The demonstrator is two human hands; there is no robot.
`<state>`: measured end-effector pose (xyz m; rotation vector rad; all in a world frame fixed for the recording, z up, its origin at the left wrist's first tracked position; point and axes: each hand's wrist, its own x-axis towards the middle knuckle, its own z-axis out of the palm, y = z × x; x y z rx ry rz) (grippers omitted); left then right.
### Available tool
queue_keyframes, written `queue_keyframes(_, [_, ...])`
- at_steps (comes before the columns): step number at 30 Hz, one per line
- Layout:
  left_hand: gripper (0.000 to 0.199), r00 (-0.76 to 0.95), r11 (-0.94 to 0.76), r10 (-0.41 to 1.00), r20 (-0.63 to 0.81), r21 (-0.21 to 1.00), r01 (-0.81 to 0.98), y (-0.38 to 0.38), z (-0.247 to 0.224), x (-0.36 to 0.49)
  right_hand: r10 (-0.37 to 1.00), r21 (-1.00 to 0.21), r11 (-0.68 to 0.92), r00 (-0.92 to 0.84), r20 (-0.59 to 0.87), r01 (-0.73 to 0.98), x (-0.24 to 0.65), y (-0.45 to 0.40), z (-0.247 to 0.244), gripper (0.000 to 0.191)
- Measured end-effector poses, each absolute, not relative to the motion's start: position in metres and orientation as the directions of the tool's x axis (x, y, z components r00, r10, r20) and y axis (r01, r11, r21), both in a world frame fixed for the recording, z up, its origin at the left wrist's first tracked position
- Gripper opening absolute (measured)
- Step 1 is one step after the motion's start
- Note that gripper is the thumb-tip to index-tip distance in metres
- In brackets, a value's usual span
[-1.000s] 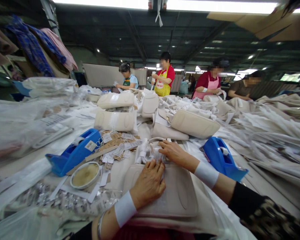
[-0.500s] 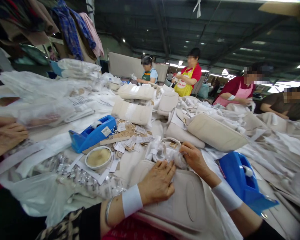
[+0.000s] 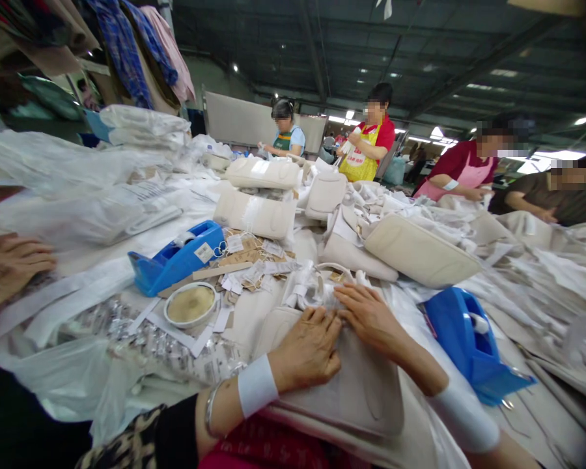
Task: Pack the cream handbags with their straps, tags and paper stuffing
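A beige handbag (image 3: 366,397) lies flat in front of me, its far edge under my fingers. My left hand (image 3: 306,345) rests on its upper part, fingers together and lightly bent, pressing down on the surface. Beside it, my right hand (image 3: 368,319) lies with fingers stretched out over the same far edge. White wrapping and clear plastic (image 3: 317,286) bunch up around the handle just beyond my fingertips. Whatever lies directly beneath both palms is hidden. Each of my wrists wears a pale band.
Blue tape dispensers stand left (image 3: 178,257) and right (image 3: 469,345). A small round tub (image 3: 190,304) sits among paper tags (image 3: 254,267). More beige bags (image 3: 420,251) pile up beyond. Another person's hand (image 3: 14,267) is at far left; several co-workers stand across the table.
My right hand has moved left and down from the plastic at the handle; its pinched fingers have straightened and now lie on the bag beside my left hand, which has barely moved.
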<state>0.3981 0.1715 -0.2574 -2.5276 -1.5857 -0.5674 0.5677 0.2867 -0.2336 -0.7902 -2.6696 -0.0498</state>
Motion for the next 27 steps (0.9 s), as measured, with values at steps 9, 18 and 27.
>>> queue_keyframes(9, [0.050,0.292,-0.397,0.865,0.408,0.200,0.896,0.161,-0.257,0.382,0.561,-0.045,0.782,-0.669,0.488,0.622,0.575,0.266,-0.242,0.053])
queue_keyframes(18, [0.079,-0.166,0.008,0.981,0.099,0.836,0.549,0.152,-0.277,0.316,0.999,-0.883,0.042,-0.009,0.043,0.468,0.621,0.202,-0.282,0.071])
queue_keyframes(27, [0.080,-0.205,0.029,0.977,0.054,0.924,0.382,0.152,-0.273,0.323,1.000,-0.933,0.000,-0.029,-0.011,0.360,0.614,0.199,-0.282,0.071])
